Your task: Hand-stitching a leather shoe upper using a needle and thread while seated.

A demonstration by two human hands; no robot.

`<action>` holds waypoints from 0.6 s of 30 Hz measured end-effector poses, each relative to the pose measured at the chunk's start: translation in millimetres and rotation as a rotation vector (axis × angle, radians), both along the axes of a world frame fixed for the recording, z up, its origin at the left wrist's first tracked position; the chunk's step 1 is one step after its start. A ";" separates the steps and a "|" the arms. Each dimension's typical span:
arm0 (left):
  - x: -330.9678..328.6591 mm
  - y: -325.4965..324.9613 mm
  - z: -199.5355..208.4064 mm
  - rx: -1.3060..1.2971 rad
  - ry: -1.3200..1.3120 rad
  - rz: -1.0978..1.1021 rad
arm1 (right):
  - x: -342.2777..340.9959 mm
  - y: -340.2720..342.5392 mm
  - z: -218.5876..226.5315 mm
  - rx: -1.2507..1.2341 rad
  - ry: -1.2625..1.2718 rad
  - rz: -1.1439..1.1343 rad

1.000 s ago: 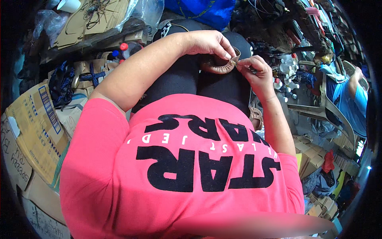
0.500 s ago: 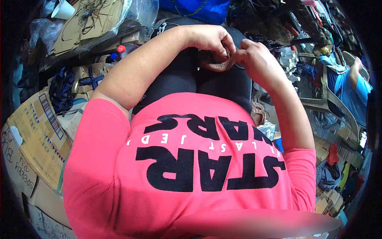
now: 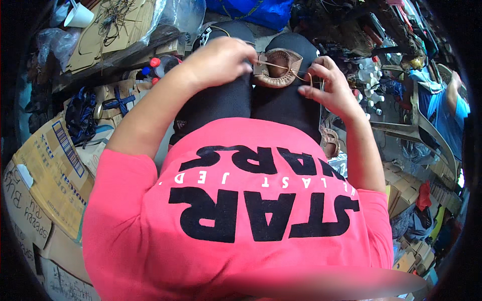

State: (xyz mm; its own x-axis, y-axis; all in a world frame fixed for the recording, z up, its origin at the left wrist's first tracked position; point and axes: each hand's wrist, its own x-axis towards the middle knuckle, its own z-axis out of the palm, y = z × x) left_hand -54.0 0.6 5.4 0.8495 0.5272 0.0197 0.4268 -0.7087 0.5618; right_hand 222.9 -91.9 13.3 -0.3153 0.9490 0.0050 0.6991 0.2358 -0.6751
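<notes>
A brown leather sandal (image 3: 275, 79) with stitches along its rim rests across my thighs, its opening facing up. A light tan thread (image 3: 273, 63) stretches over the opening. My left hand (image 3: 221, 61), partly smeared by motion, is closed at the thread's left end, beside the sandal. My right hand (image 3: 331, 86) is to the right of the sandal, its fingers curled around the other length of thread, which bends into a small loop by the thumb. Whether a needle is in either hand is too small to tell.
Another brown sandal (image 3: 330, 143) lies by my right thigh. Flattened cardboard (image 3: 108, 40) with a tangle of cords is at the far left, cardboard boxes (image 3: 50, 170) at the left. Bottles (image 3: 370, 83) and a chair (image 3: 416, 120) with a person in blue stand at the right.
My hands were close together over the sandal, hiding most of it. They have drawn apart, my left hand leftward, and the thread now shows taut between.
</notes>
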 end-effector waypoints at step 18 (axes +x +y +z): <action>11.7 13.3 -7.4 -1.371 -0.941 0.307 | 21.7 -23.6 -23.5 -0.593 1.648 -0.412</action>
State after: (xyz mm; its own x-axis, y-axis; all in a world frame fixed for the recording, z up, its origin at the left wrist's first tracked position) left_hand -42.3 13.9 -2.0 0.6806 0.7157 -0.1565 -0.3702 0.5204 0.7695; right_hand 244.6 -115.5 -10.2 -0.1056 0.9489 -0.2974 -0.7648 -0.2687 -0.5856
